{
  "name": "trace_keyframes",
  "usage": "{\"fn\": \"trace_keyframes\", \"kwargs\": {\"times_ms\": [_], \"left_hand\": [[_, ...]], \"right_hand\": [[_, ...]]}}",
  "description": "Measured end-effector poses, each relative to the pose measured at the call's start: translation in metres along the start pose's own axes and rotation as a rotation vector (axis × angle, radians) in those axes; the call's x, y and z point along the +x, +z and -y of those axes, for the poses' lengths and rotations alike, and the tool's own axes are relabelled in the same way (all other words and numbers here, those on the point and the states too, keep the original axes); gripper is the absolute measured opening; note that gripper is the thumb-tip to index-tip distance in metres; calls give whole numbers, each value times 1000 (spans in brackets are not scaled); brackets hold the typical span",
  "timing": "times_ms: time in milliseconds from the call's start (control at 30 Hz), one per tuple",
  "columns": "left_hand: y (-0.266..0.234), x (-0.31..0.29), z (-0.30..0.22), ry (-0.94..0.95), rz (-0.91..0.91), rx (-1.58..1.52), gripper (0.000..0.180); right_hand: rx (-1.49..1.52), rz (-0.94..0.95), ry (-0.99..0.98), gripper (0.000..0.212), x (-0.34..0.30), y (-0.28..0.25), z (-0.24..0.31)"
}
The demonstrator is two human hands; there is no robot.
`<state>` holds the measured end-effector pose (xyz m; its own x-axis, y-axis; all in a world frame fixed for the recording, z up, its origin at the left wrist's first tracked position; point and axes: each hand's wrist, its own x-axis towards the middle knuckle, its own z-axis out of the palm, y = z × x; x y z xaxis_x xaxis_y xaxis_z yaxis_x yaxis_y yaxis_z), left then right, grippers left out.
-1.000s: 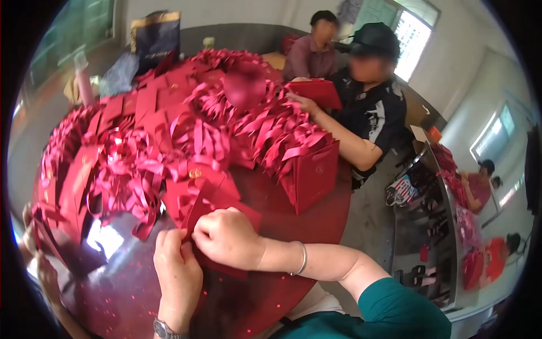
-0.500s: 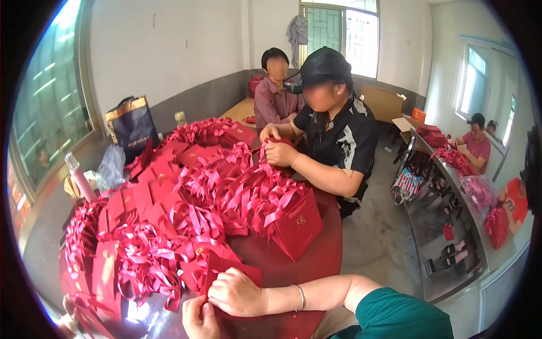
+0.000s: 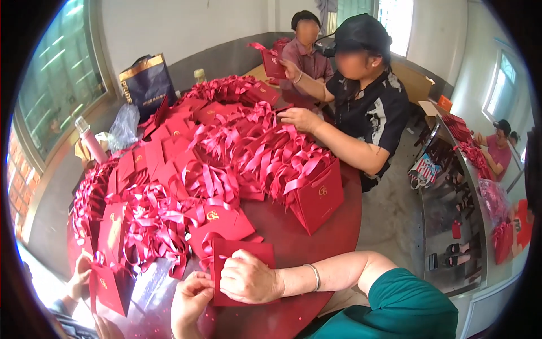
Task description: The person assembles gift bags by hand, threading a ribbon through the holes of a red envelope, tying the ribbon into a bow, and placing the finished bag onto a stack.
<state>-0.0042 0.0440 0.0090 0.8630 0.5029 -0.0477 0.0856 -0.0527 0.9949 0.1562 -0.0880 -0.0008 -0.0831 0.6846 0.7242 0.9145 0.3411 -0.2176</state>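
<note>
A flat red paper gift bag (image 3: pixel 237 247) lies on the round table's near edge, directly in front of me. My right hand (image 3: pixel 247 278), with a bracelet on its wrist, is closed over the bag's middle. Curled at the bag's left edge, the fingers of my left hand (image 3: pixel 193 296) pinch it. What lies under the right fingers is hidden. A loop of pink-red ribbon (image 3: pixel 208 244) sticks out at the bag's upper left corner. Just beyond lies another red bag (image 3: pixel 226 224) with a gold emblem.
Piles of red bags with ribbon handles (image 3: pixel 265 152) cover much of the round table (image 3: pixel 344 217). A co-worker's hand (image 3: pixel 82 270) holds a bag at the left. Across sits a person in a black cap (image 3: pixel 361 34). A pink bottle (image 3: pixel 90 141) and dark carrier bag (image 3: pixel 148 85) stand at far left.
My view has shifted, so the table sits higher and further right. My hands stay on the bag. The person in the black cap now holds a bag up, away from the pile.
</note>
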Motion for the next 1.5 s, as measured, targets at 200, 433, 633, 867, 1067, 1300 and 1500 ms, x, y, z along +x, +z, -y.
{"fn": "trace_keyframes", "kwargs": {"times_ms": [200,433,633,867,1067,1300,1500], "left_hand": [[-1,-2,0,146,32,453,11],[5,-5,-2,6,49,215,12],[10,-8,-2,130,-37,294,12],[23,-1,-3,269,-119,580,11],[34,-12,-17,182,-153,537,9],[35,-5,-13,239,-76,603,8],[34,-4,-15,237,-10,579,10]], "right_hand": [[-208,15,-92,16,0,-1,4],[-162,-18,10,16,-9,3,4],[-116,27,2,15,-3,-3,12],[14,17,-75,35,6,-10,4],[12,175,-60,24,11,-21,3],[70,267,-89,20,14,-30,-3],[63,299,-116,20,16,-34,-3]]}}
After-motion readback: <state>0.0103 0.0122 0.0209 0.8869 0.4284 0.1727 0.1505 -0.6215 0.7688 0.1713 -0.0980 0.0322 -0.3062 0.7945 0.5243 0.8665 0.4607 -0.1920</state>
